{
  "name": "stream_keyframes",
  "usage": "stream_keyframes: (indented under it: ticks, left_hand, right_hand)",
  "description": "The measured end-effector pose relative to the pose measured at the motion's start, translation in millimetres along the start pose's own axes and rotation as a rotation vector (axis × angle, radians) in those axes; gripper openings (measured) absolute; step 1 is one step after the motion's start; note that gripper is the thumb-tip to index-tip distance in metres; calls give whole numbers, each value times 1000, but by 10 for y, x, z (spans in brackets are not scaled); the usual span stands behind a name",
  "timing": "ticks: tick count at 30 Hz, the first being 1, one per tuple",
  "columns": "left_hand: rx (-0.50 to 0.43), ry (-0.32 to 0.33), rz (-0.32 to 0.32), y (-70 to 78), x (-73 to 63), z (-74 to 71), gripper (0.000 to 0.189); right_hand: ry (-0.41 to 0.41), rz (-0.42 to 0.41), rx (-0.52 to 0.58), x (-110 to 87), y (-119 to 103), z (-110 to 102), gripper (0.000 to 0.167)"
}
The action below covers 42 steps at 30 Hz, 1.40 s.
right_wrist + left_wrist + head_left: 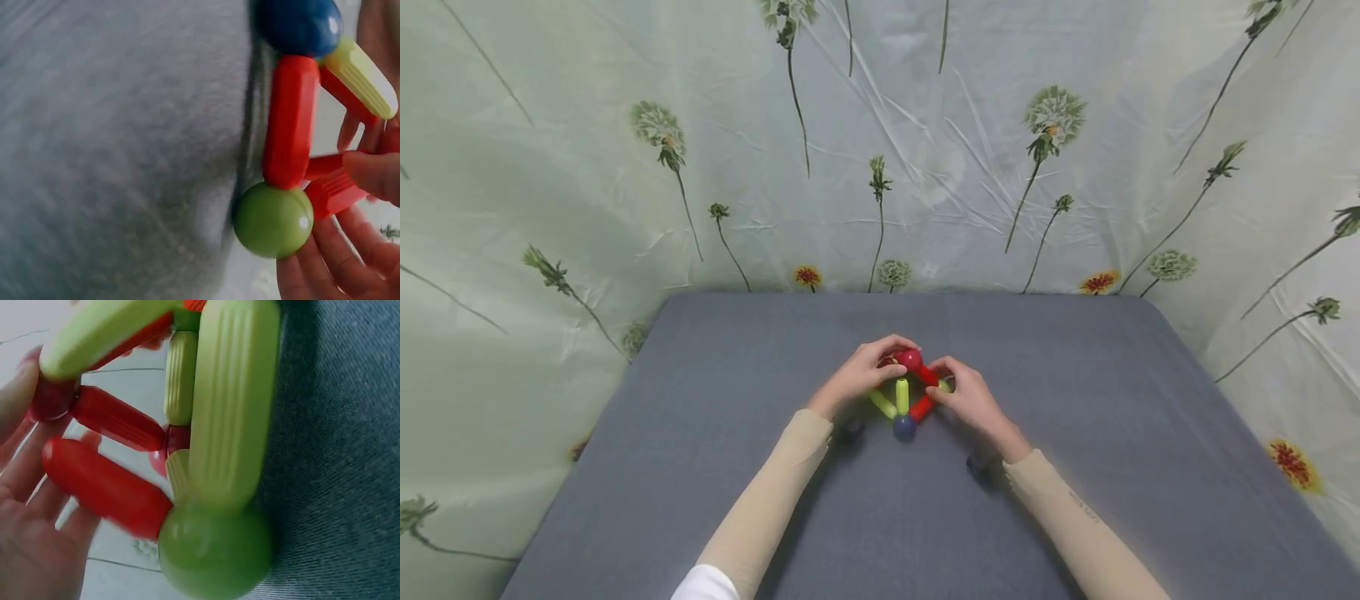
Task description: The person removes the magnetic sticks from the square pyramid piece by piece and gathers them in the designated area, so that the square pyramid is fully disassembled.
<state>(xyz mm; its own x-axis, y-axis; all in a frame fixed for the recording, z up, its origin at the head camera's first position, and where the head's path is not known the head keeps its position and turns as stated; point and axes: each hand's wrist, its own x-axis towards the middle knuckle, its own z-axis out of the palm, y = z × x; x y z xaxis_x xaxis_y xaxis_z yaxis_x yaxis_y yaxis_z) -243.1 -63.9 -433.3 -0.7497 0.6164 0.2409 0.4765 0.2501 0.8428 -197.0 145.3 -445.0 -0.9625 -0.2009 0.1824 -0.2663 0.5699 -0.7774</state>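
Observation:
A toy frame of ridged rods and balls stands on the grey table. In the head view its blue ball [905, 427] is nearest me, joined to a red rod [922, 407] and yellow-green rods [902, 397]. My left hand [859, 372] holds the red ball [910, 360] at the top between thumb and fingers; the left wrist view shows the thumb on this ball [55, 399]. On the frame's right side my right hand [972, 402] pinches an upper red rod [337, 192], close to a green ball [274, 220]. Another green ball [215, 550] sits at the left corner.
The grey cloth-covered table [737, 350] extends around the frame. Behind it hangs a pale curtain [925, 167] with a dandelion print. Small dark blurred shapes show beneath both wrists.

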Motion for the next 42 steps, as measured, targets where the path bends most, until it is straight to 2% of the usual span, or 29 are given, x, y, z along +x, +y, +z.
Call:
stream_keyframes:
  ticks: [3, 6, 10, 14, 17, 20, 22, 24, 26, 30, 33, 38, 42]
  left_hand:
    - [65, 5, 4, 21, -10, 2, 35]
    - [105, 7, -5, 44, -12, 3, 37]
    - [76, 30, -28, 45, -8, 2, 33]
    - [-6, 75, -56, 22, -34, 6, 29]
    - [-33, 80, -56, 20, -54, 18, 27]
    - [-6, 68, -49, 38, -71, 34, 25]
    - [9, 64, -48, 50, -84, 43, 24]
    - [28, 67, -49, 54, -92, 52, 24]
    - [40, 70, -36, 44, -97, 65, 25]
    - [20, 80, -18, 274, -143, 62, 23]
    - [-28, 105, -32, 437, -178, 52, 21]
    - [-91, 161, -76, 256, -112, 57, 22]
    - [-96, 218, -113, 81, -28, -8, 30]
  right_hand:
    - [-60, 20, 1, -22, -29, 39, 26]
    - [-62, 20, 11, -55, -81, 92, 25]
    - [-45, -26, -23, -97, -124, 136, 23]
    - [-90, -110, -56, -142, -127, 137, 23]
    - [-129, -99, 13, -158, -104, 98, 21]
    - [-77, -38, 103, -122, -65, 47, 17]
    - [-32, -28, 130, -67, -37, 29, 18]
    - [-15, -60, 98, 5, -17, 34, 20]
    - [-33, -109, 57, 63, -2, 51, 23]
    - [-55, -162, 23, 119, 33, 83, 21]
    - [-45, -195, 24, 127, 45, 87, 19]
    - [-60, -224, 15, 117, 29, 82, 22]
    - [-61, -153, 54, 114, 40, 82, 24]
